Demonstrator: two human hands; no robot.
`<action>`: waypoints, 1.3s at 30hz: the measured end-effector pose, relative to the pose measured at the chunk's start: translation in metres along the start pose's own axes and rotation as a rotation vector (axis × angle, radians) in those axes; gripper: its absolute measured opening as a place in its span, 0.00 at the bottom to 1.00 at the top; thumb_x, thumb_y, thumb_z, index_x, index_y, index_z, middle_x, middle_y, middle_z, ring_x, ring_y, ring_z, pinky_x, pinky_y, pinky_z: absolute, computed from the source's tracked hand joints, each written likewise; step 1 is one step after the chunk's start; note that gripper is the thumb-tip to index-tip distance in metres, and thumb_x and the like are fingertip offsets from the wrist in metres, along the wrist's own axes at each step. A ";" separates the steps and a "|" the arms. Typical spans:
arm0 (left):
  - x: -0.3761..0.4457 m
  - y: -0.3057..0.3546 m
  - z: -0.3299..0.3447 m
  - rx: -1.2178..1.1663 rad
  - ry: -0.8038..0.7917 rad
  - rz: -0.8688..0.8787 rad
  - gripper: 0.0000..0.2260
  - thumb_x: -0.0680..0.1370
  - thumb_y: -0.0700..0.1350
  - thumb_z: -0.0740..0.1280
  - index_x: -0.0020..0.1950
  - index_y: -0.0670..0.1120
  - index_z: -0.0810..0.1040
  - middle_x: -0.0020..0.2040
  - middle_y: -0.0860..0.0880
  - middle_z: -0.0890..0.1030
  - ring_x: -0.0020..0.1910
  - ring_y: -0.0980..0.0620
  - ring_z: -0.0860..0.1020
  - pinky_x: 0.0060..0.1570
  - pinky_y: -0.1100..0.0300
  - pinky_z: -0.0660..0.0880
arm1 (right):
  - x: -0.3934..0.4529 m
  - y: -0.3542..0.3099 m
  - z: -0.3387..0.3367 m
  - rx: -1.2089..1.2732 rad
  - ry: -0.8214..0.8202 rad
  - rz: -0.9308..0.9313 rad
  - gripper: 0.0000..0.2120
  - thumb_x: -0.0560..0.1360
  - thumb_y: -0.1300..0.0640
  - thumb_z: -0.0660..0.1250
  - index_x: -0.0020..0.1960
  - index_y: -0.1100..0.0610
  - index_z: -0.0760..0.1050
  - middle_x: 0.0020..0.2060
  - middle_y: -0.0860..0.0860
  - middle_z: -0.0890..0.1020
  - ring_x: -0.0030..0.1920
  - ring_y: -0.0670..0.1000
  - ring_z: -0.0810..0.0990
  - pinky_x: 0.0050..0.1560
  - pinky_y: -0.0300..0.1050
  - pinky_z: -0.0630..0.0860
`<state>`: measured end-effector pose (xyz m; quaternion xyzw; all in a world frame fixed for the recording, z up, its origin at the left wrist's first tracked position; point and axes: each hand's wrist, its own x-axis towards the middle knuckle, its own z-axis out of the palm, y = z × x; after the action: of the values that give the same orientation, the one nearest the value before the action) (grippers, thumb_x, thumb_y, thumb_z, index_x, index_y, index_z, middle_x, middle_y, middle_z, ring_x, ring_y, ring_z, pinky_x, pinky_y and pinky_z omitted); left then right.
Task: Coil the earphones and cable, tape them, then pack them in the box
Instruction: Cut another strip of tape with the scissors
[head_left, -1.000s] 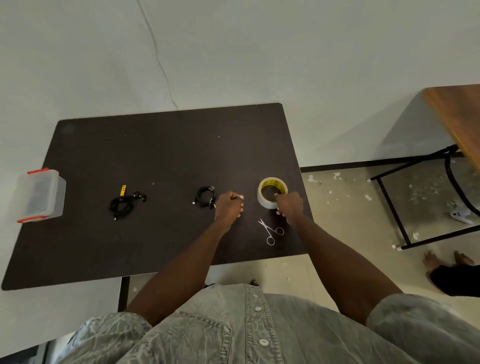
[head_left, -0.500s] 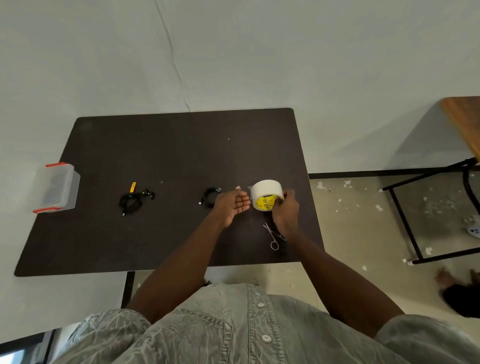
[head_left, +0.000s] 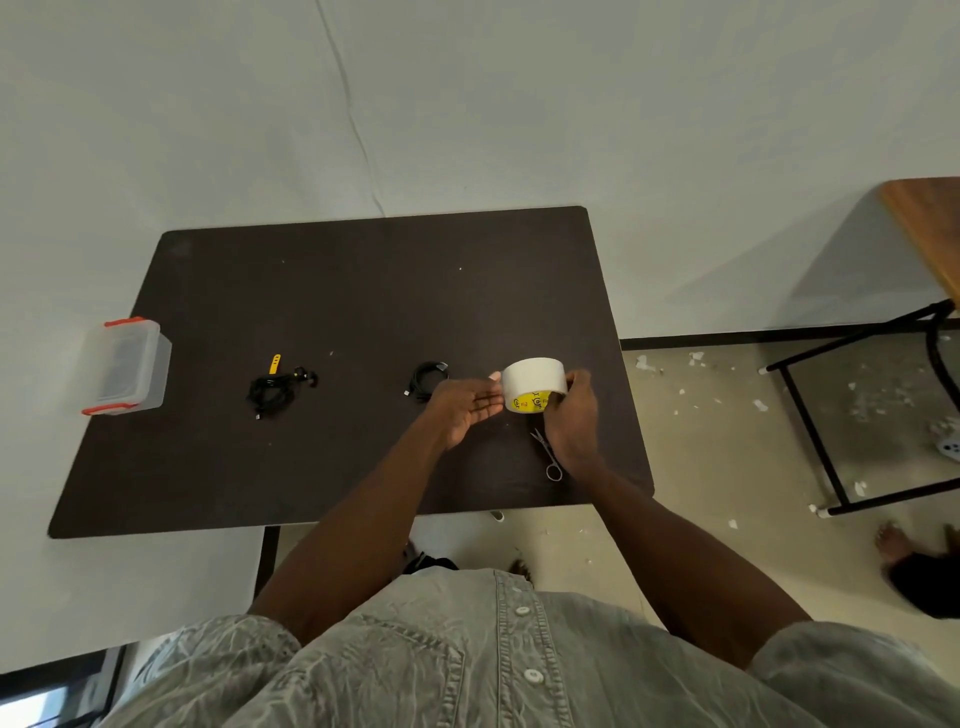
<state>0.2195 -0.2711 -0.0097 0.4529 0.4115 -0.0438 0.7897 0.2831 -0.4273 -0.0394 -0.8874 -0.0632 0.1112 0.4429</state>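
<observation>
The right hand (head_left: 571, 415) grips the tape roll (head_left: 534, 383) above the desk (head_left: 363, 291); the left hand (head_left: 465, 410), fingers spread, touches the roll's other side. The coiled cable (head_left: 428, 381) lies just left of the roll, the earphones (head_left: 275, 389) farther left, the box (head_left: 127, 366) beyond them. Picking at the tape's edge may tear or twist the strip.

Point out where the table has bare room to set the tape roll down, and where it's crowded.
Free: the whole far half of the table behind the cables; the gap between the earphone bundle and the coiled cable; the near-left corner. Crowded: the right edge, where the left hand, right hand, tape roll and scissors cluster. The box overhangs the left edge.
</observation>
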 end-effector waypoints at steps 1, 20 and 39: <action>-0.001 0.000 0.000 0.010 0.007 0.002 0.04 0.76 0.37 0.69 0.49 0.37 0.79 0.46 0.40 0.82 0.45 0.47 0.81 0.50 0.55 0.79 | -0.001 0.000 0.000 -0.002 -0.001 0.001 0.13 0.76 0.64 0.67 0.58 0.59 0.68 0.54 0.56 0.77 0.54 0.51 0.76 0.44 0.39 0.74; -0.004 0.003 0.007 0.190 0.136 0.055 0.05 0.77 0.32 0.67 0.41 0.38 0.75 0.40 0.41 0.80 0.38 0.48 0.81 0.42 0.56 0.80 | -0.009 -0.003 -0.004 -0.113 -0.050 -0.023 0.18 0.80 0.59 0.65 0.68 0.60 0.68 0.61 0.57 0.77 0.60 0.55 0.77 0.56 0.47 0.76; 0.020 0.003 0.034 0.255 0.174 0.037 0.08 0.81 0.34 0.60 0.42 0.39 0.72 0.42 0.40 0.79 0.38 0.48 0.80 0.41 0.57 0.80 | 0.019 0.009 -0.007 -0.221 -0.120 0.021 0.18 0.78 0.59 0.66 0.65 0.58 0.64 0.58 0.57 0.78 0.57 0.56 0.79 0.51 0.47 0.78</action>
<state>0.2548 -0.2888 -0.0125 0.5591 0.4610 -0.0418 0.6879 0.3029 -0.4339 -0.0455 -0.9231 -0.0922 0.1611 0.3367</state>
